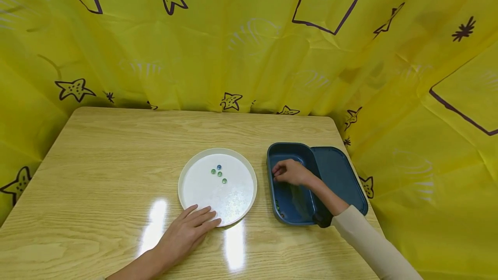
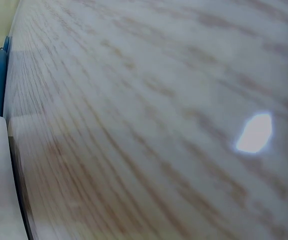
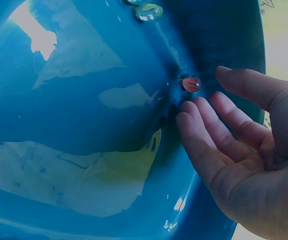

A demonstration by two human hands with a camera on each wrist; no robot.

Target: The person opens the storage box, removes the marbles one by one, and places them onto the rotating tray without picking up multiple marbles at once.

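My left hand (image 1: 184, 233) rests its spread fingers on the near rim of a round white tray (image 1: 194, 189). Several green marbles (image 1: 219, 174) and one blue marble (image 1: 219, 167) lie on that tray. Inside a deep blue box (image 1: 295, 211), my right hand (image 1: 292, 172) reaches down by the left wall. In the right wrist view its fingers (image 3: 196, 140) are loosely bent, thumb apart, with a red marble (image 3: 191, 84) just beyond the fingertips. Pale green marbles (image 3: 149, 12) sit farther along the same wall.
Partly under the box's right side lies a flat dark blue lid (image 1: 336, 176). The wooden table (image 1: 116, 163) carries everything, and a yellow patterned curtain (image 1: 202, 55) hangs behind it and along the right. In the left wrist view, the tray's edge (image 2: 1, 175) shows at left.
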